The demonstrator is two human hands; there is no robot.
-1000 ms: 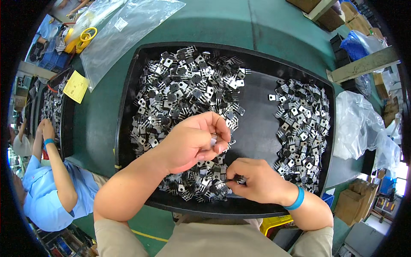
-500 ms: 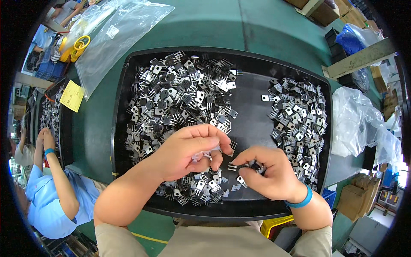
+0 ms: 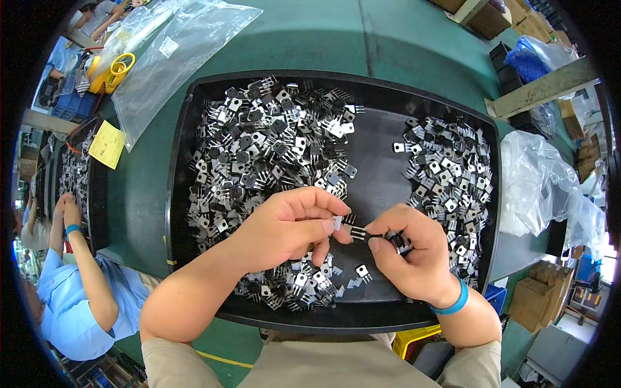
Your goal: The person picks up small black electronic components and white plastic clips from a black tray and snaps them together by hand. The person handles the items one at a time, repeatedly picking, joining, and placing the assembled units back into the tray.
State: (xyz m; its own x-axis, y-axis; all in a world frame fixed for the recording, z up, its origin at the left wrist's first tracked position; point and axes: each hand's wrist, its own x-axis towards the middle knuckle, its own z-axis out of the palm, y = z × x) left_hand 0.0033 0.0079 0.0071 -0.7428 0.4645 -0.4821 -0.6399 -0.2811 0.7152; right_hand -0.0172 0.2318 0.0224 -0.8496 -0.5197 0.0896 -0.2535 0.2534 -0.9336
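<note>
My left hand (image 3: 291, 223) hovers over the lower middle of a black tray (image 3: 381, 168). Its thumb and forefinger pinch a small pale, translucent piece (image 3: 337, 222). Just right of it, my right hand (image 3: 417, 255) grips a black three-legged transistor (image 3: 357, 232) between thumb and forefinger, legs toward the left fingertips. More dark parts are bunched in the right palm, partly hidden. Whether the legs touch the pale piece, I cannot tell. Below the hands, a loose transistor (image 3: 362, 272) lies on the tray floor beside small pale pieces (image 3: 352, 283).
A large transistor heap (image 3: 259, 149) fills the tray's left; a smaller heap (image 3: 453, 174) lies along its right. Clear plastic bags (image 3: 187, 58) and a yellow paper slip (image 3: 107, 143) are on the green table. At left, a person in blue (image 3: 90, 291) works at another tray.
My hands have drawn closer together. The pale piece now shows at my left fingertips, and the transistor in my right hand has moved up. The loose transistor below is more exposed.
</note>
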